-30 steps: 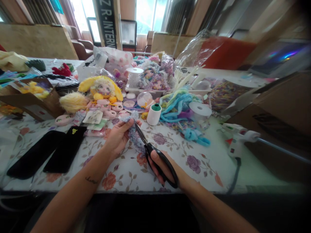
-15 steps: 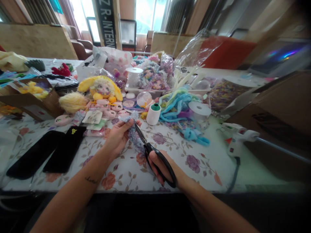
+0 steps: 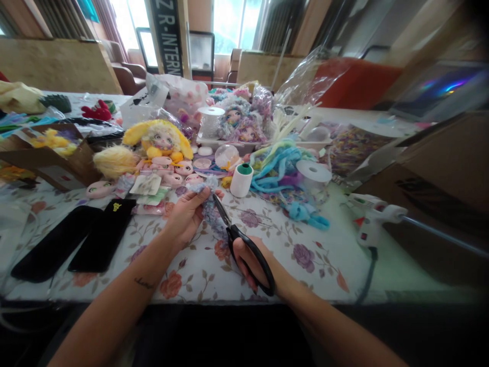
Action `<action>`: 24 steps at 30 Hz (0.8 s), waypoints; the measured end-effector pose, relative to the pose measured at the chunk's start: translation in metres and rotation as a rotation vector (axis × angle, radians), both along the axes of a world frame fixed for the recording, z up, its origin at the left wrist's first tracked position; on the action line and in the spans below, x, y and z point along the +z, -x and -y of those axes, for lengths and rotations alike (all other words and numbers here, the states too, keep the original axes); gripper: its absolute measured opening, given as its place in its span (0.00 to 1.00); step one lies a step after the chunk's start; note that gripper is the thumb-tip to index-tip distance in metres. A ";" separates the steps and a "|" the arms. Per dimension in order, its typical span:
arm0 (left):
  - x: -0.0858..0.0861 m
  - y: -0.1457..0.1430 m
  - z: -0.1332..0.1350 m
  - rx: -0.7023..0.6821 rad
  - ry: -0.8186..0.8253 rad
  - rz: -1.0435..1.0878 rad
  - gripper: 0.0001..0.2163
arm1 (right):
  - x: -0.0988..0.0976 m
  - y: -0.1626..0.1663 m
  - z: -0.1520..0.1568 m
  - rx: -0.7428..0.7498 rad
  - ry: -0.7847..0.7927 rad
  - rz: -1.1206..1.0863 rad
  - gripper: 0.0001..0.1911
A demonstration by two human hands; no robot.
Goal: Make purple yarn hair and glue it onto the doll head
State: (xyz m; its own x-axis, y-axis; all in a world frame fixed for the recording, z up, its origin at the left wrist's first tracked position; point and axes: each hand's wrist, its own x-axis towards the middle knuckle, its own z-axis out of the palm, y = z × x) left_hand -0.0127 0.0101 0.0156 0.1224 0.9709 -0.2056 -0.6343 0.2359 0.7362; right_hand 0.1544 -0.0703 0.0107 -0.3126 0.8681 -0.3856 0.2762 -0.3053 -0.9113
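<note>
Indoors, a floral tablecloth (image 3: 282, 224) before bright windows (image 3: 229, 23), left fingers (image 3: 200, 197) closed on bluish fluff (image 3: 214, 216), right fingers (image 3: 240, 250) round black scissors (image 3: 230, 229).

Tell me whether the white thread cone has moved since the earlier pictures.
No; the white thread cone stands in the same spot, just beyond the purple printed flower on the tablecloth.

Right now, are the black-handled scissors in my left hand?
No, your right hand holds the black-handled scissors; your left hand pinches fluffy bluish yarn.

A small dark script tattoo (image 3: 144, 283) marks the bare left forearm (image 3: 122, 306).
</note>
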 end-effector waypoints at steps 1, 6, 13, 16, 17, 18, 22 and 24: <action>0.000 0.001 -0.001 -0.001 0.000 0.019 0.03 | 0.000 -0.002 0.001 0.005 -0.024 0.004 0.37; 0.001 0.007 -0.010 0.049 -0.006 0.111 0.05 | 0.010 -0.038 0.000 -0.016 -0.153 0.058 0.34; 0.007 0.011 -0.009 0.013 0.009 0.021 0.03 | 0.011 -0.135 -0.012 -0.114 -0.494 1.091 0.16; 0.002 0.012 -0.010 -0.005 -0.012 -0.021 0.03 | 0.003 -0.154 -0.015 -0.105 -0.497 1.273 0.14; 0.000 0.013 -0.011 0.003 -0.021 -0.039 0.04 | 0.000 -0.156 -0.016 -0.100 -0.517 1.295 0.14; -0.002 0.014 -0.012 0.021 -0.039 -0.066 0.05 | -0.001 -0.155 -0.017 -0.098 -0.567 1.309 0.14; -0.006 0.019 -0.013 0.175 -0.240 -0.344 0.06 | -0.002 -0.134 -0.022 -0.153 -0.911 1.183 0.14; -0.006 0.022 -0.012 0.200 -0.365 -0.530 0.06 | -0.002 -0.114 -0.025 -0.127 -0.985 0.955 0.14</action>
